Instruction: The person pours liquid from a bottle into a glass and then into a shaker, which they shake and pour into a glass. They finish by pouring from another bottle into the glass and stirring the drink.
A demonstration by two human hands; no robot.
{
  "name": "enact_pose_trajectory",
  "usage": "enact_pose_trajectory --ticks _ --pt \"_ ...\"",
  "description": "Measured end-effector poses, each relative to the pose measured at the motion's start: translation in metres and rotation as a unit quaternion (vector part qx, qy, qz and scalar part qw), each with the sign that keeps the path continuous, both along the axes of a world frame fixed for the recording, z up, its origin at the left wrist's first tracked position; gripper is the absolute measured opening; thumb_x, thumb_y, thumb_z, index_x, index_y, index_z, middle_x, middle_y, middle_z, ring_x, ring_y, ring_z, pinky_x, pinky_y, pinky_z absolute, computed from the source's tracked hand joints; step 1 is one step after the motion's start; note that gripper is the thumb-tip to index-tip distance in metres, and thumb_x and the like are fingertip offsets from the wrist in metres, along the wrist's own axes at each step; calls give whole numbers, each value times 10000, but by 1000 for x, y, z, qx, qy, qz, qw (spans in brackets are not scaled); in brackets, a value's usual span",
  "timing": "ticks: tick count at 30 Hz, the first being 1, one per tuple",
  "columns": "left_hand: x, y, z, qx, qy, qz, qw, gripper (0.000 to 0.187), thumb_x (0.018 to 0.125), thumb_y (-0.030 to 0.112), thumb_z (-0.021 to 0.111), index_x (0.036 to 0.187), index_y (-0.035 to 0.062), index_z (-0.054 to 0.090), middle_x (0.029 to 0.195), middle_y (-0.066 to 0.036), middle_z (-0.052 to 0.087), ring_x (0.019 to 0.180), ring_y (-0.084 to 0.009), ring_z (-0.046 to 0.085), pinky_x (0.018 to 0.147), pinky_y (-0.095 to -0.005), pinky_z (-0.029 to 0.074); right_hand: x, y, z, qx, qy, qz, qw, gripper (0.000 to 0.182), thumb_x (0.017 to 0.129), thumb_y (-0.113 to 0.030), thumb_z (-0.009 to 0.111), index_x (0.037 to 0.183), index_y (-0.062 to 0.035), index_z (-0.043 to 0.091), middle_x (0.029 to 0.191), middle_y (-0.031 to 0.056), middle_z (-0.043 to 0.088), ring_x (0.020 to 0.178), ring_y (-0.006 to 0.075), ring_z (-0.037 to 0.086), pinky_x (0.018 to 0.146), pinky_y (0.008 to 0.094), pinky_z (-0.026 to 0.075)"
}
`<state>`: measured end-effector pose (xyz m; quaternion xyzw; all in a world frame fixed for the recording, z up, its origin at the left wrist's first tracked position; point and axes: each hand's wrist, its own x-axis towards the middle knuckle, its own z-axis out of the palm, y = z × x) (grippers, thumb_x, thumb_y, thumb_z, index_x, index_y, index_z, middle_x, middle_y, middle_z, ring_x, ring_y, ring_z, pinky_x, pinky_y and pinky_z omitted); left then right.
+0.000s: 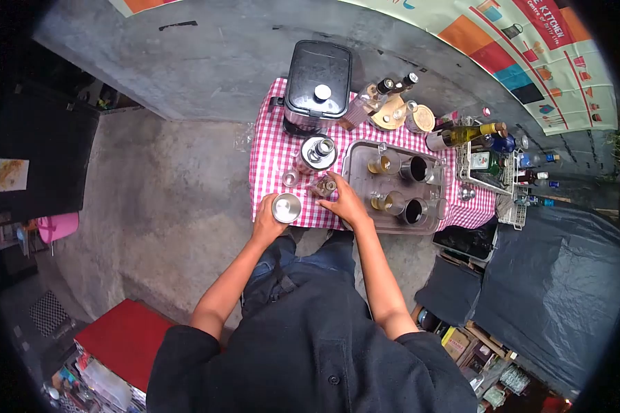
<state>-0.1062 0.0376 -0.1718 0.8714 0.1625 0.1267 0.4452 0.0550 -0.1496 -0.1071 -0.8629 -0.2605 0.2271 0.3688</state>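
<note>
My left hand (pixel 264 221) is closed around a shiny metal cup (pixel 286 208), its open mouth facing up, at the near left edge of the checked cloth. My right hand (pixel 346 205) has its thumb and fingers curved around a small clear glass bottle (pixel 323 186). Just beyond the cup stands a small clear glass (pixel 290 178). Behind the little bottle is a metal-topped vessel (pixel 316 153) with a round opening. To the right, a brown tray (pixel 393 227) carries several glasses and cups, two of them dark inside (pixel 414 168).
A black lidded container (pixel 319 76) stands at the back of the red-checked table (pixel 269 148). Bottles (pixel 372 100) and a round wooden piece (pixel 391 113) are beside it. A yellowish bottle (pixel 463 135) and a wire rack (pixel 486 180) of bottles are at the right.
</note>
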Motion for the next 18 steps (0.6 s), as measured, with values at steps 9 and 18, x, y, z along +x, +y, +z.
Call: enact_pose_trajectory --ticks 9,18 --pt "13 -20 -10 -30 1 -57 998 740 625 63 835 1259 13 457 1223 -194 521 1139 -389 534 962 -458 454 6 -5 -3 -11 -33 -60 998 611 725 -167 773 1284 -83 541 1143 200 661 1059 384 630 880 441 511" --pt "36 -43 -16 -76 37 -37 996 745 670 91 839 1283 9 424 1259 -207 490 1198 -415 497 980 -468 443 36 -13 -4 -12 -60 -48 997 654 739 -150 762 1329 -65 493 1189 221 634 1104 398 603 924 444 497"
